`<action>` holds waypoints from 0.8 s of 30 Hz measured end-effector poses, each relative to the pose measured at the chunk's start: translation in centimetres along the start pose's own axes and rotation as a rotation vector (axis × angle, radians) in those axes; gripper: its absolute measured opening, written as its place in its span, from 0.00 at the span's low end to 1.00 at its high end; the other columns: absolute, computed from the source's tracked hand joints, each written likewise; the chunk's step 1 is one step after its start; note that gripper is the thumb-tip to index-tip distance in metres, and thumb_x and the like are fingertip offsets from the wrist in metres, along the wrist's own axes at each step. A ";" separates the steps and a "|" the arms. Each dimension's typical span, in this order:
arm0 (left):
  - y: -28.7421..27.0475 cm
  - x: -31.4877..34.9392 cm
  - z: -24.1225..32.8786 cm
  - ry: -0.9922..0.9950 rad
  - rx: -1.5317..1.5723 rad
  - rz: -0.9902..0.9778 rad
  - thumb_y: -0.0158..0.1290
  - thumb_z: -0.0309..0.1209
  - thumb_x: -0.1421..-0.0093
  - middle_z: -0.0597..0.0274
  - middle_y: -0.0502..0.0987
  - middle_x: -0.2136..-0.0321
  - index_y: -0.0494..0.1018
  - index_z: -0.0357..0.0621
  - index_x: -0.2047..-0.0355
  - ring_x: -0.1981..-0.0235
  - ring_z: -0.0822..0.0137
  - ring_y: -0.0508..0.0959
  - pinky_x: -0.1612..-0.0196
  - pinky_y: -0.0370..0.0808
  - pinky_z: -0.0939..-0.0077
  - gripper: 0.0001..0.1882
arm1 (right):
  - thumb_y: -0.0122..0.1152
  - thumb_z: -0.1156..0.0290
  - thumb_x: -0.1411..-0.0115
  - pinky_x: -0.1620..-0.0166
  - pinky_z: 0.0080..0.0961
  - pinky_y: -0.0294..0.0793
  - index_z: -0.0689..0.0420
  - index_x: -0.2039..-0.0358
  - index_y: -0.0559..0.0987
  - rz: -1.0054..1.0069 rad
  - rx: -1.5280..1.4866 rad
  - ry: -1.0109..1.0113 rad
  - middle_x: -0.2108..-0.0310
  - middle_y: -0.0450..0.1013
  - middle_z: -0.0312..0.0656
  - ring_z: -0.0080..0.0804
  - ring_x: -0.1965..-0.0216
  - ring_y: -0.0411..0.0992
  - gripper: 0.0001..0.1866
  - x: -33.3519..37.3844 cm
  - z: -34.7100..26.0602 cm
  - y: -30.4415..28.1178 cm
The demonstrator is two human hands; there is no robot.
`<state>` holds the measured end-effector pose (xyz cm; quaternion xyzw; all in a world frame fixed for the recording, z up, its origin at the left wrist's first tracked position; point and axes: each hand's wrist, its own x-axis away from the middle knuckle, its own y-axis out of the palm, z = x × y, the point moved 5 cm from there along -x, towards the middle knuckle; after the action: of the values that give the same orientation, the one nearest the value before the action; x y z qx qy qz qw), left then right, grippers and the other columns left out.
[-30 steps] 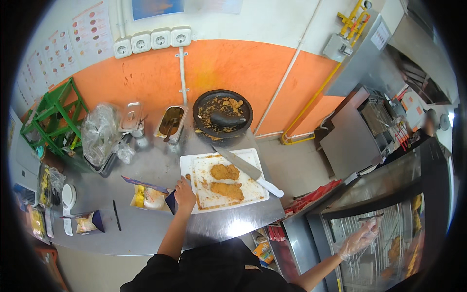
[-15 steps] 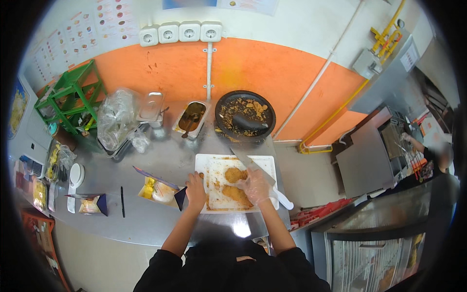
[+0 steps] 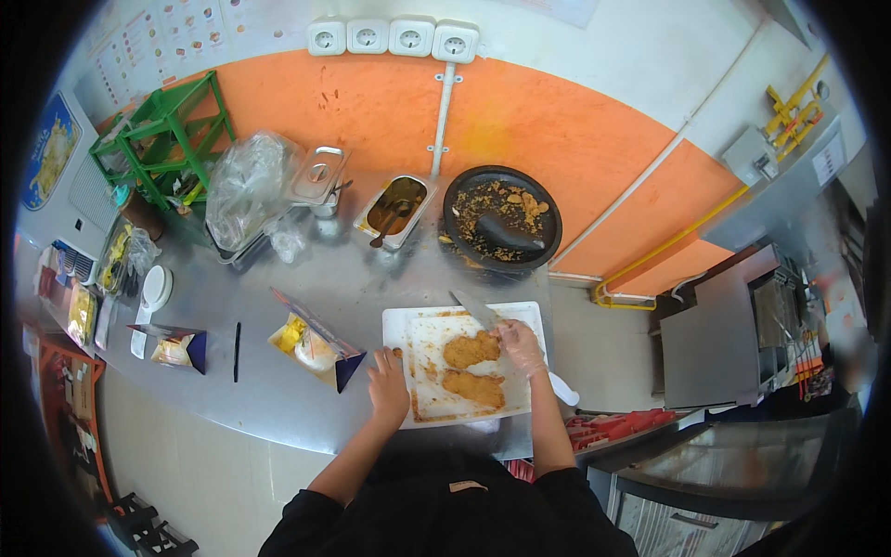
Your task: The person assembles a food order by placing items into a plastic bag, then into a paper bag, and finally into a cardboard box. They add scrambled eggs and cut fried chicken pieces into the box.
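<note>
A white rectangular board (image 3: 436, 320) lies on the steel table before me, smeared with brown crumbs. Two flat, golden-brown breaded cutlets sit on it, an upper cutlet (image 3: 471, 350) and a lower cutlet (image 3: 475, 388). My bare left hand (image 3: 388, 388) rests with fingers stretched out at the board's left edge. In a clear plastic glove, my right hand (image 3: 522, 347) is closed at the upper cutlet's right end, over the knife. What its fingers grip is hidden. The knife (image 3: 477, 310) slants across the board's right side; its white handle (image 3: 563, 390) sticks out past my wrist.
Left of the board stand an open box (image 3: 314, 353) with rice and something yellow, a black pen-like stick (image 3: 237, 353) and another small box (image 3: 174, 351). Behind are a dark stone mortar (image 3: 464, 223) with pestle, a sauce pan (image 3: 397, 209), a lidded container (image 3: 318, 176) and a green rack (image 3: 167, 116).
My view has shifted, so the table items sit differently in it. My right hand has moved from above the cutlets to their right, over the knife. The left fingers have spread out more.
</note>
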<state>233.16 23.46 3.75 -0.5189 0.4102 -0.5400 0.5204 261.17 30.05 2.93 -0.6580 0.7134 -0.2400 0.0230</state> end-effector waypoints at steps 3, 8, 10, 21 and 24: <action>0.5 0.4 -0.1 0.002 0.029 0.021 0.55 0.21 0.52 0.51 0.62 0.48 0.56 0.33 0.41 0.60 0.54 0.74 0.66 0.80 0.74 0.37 | 0.50 0.60 0.35 0.63 0.22 0.72 0.65 0.59 0.76 -0.182 -0.181 0.045 0.66 0.78 0.44 0.24 0.68 0.73 0.19 -0.2 -0.1 -0.2; 0.8 0.7 -0.6 0.012 0.084 0.081 0.54 0.21 0.52 0.51 0.61 0.48 0.56 0.33 0.40 0.60 0.52 0.74 0.66 0.80 0.73 0.37 | 0.53 0.58 0.35 0.67 0.20 0.70 0.64 0.56 0.74 -0.216 -0.414 0.154 0.68 0.75 0.38 0.22 0.70 0.70 0.20 0.5 -2.4 -0.8; 0.8 0.7 -0.5 0.013 0.086 0.069 0.54 0.21 0.52 0.50 0.61 0.48 0.56 0.33 0.40 0.60 0.52 0.74 0.66 0.80 0.73 0.37 | 0.54 0.58 0.36 0.68 0.20 0.69 0.63 0.55 0.74 -0.203 -0.476 0.162 0.69 0.73 0.35 0.20 0.71 0.69 0.20 0.2 -2.1 -1.2; 0.5 1.9 -0.4 0.040 0.110 0.013 0.54 0.20 0.53 0.46 0.60 0.46 0.57 0.29 0.42 0.58 0.49 0.74 0.63 0.79 0.70 0.36 | 0.59 0.56 0.40 0.66 0.22 0.70 0.62 0.58 0.78 0.047 -0.143 -0.096 0.76 0.72 0.32 0.23 0.74 0.69 0.20 -9.1 -12.3 -1.5; -0.1 2.3 0.1 0.043 0.168 -0.021 0.53 0.19 0.52 0.47 0.59 0.45 0.57 0.29 0.43 0.55 0.48 0.73 0.60 0.78 0.67 0.34 | 0.58 0.53 0.41 0.64 0.34 0.71 0.61 0.56 0.78 0.242 0.638 -0.189 0.78 0.75 0.37 0.39 0.73 0.73 0.23 -10.3 -12.8 -3.7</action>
<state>233.43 21.21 4.12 -0.4660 0.3689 -0.5889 0.5477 261.46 43.75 12.71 -0.5476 0.6701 -0.3842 0.3216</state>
